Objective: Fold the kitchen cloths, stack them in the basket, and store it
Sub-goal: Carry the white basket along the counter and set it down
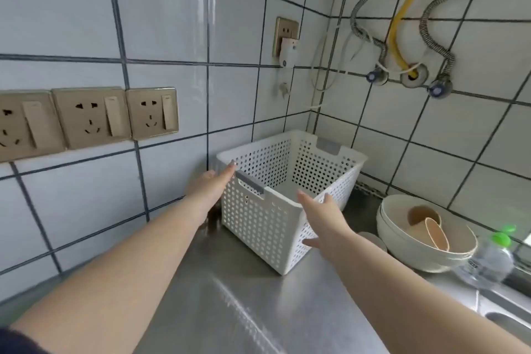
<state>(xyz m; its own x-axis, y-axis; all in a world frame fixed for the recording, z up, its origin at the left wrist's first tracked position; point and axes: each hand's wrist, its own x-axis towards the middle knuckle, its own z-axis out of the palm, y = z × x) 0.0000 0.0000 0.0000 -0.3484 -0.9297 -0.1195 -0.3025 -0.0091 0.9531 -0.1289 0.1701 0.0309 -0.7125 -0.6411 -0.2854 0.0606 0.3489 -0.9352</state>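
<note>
Between both hands, a white basket (270, 210) is flanked on the table (230, 304); left hand (211, 185) and right hand (321, 213) are spread flat, nothing gripped.

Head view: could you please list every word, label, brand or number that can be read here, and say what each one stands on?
None can be read.
Clear bottle: dark print on its label, too blurred to read.
White plug-in unit: small round mark, no legible text.
Wall sockets, white basket and bowls: no text visible.
</note>
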